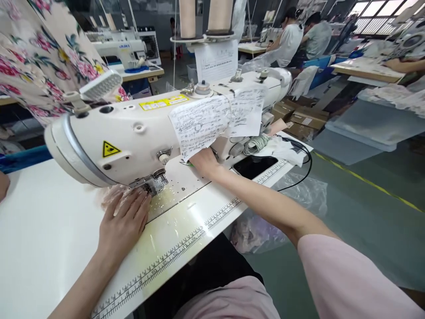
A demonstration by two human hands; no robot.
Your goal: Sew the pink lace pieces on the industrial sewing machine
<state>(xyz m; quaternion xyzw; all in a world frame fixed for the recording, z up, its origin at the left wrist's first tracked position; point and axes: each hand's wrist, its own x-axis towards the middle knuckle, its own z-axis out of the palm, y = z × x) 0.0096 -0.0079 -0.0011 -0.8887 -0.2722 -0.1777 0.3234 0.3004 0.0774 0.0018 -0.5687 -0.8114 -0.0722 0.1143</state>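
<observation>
Pressing down beside the needle area, we have our left hand (124, 217) flat on the sheer pale-pink fabric (113, 195), fingers extended and slightly parted, so that grip is open, resting on the cloth rather than closed around it. The fabric lies bunched under the head of our big glossy white sewing machine (142, 128), on the left of the shiny metal presser-foot assembly (154, 182), our fingertips right up against it.

Over to our right hand (205, 161): it's reaching in beneath the machine's arm, its fingertips tucked behind the white handwritten paper (201, 124), so we can't tell how open that grip is or whether it has hold of anything. Just beside it lies a small metal tool with a touch of green (186, 163).

Along the white surface (49, 221) we've got black printed ruler markings (172, 254) running down our edge, a black phone (257, 166) lying flat, and behind it a coiled pale-green cord (256, 144). Two tall beige thread cones (187, 20) stand beyond the machine.
</observation>
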